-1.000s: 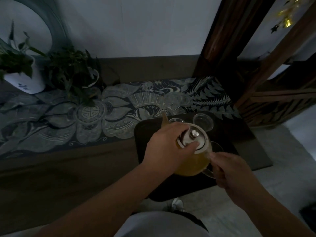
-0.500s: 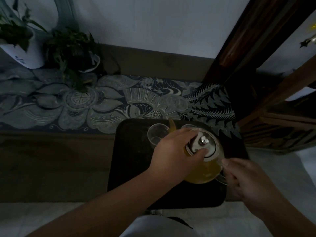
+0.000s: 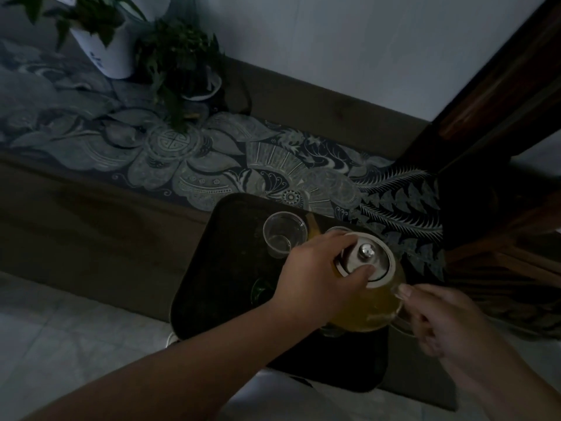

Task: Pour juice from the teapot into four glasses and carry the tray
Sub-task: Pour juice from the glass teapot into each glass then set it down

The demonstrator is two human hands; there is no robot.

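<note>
Dim scene, landmark is the tray (image 3: pixel 218 287): dark, sitting at the near edge of a patterned runner (image 3: pixel 188 165) on a low bench, its near end hanging off the bench edge. Risk here: pressing down on that overhang while pouring could tip the tray and everything on it.

Teapot (image 3: pixel 367 302), glass, well filled with orange juice, is held above the tray's right half, spout (image 3: pixel 312 227) aimed at the tray's far side. Right hand (image 3: pixel 449 326) has fingers curled around the handle on the side away from the tray centre. Left hand (image 3: pixel 315 281) reaches across the tray, thumb and fingertips clamped on the metal lid (image 3: pixel 365 258). If that hold slips during the tilt, the lid could drop and juice could gush.

Empty glass (image 3: pixel 283 233) stands on the tray's far part, just left of the spout, not under it; tilting now would probably splash the tray. Second glass (image 3: pixel 338 230) peeks out behind the left hand, level unclear. A greenish glass (image 3: pixel 261 290) near the tray middle sits close to the left forearm, easy to knock. A fourth cannot be made out.
</note>
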